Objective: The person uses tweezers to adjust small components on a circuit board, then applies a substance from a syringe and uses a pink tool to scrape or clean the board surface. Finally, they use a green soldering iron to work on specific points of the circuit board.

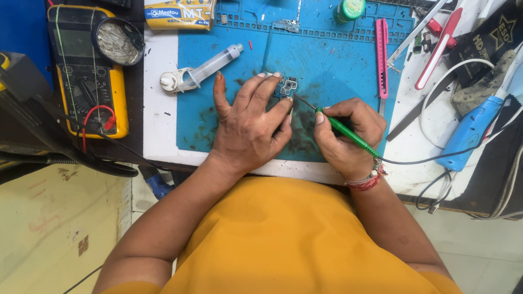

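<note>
1. Pinning the small circuit board (pixel 288 87) on the blue mat (pixel 340 61), the left hand (pixel 249 127) lies flat, fingers spread.
2. Clenched around the green soldering iron (pixel 346 133), the right hand (pixel 346 138) sits at three o'clock.
3. Steady wrists should keep the tip precise.

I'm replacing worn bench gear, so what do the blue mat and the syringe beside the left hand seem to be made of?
The blue mat looks like matte rubber or silicone: moulded little compartments along its far edge, no shine, dark smudges worked into it. The syringe looks like clear plastic with a glossy finish: the barrel is see-through and its plunger end is white. Neither can be confirmed from the look alone.
</note>
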